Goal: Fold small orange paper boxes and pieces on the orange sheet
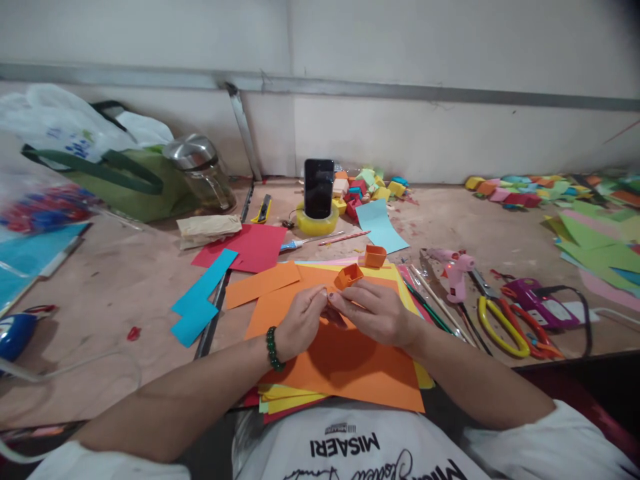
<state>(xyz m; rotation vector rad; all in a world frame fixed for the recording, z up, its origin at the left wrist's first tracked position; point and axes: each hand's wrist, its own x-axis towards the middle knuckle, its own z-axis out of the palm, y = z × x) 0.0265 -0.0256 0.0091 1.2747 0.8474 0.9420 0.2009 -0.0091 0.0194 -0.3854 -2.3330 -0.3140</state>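
Observation:
My left hand (305, 317), with a green bead bracelet (272, 349) on its wrist, is closed in a pinch. Its fingertips meet those of my right hand (377, 313), which is closed too. What they pinch is mostly hidden by the fingers, and I cannot make it out. Just beyond the fingertips sits a small folded orange paper box (349, 275), open at the top. A second orange paper box (375, 255) stands a little farther back. Beneath both hands lies a large orange sheet (365, 373) on a stack of coloured paper. An orange strip (263, 283) rests left of them.
A phone (319, 189) stands upright in a yellow tape roll (317, 220). Behind it are several coloured paper pieces (370, 183). Scissors (505, 327) and a pink glue gun (457, 273) lie right; blue strips (205, 287), a red sheet (250, 247) and a glass jar (203, 173) left.

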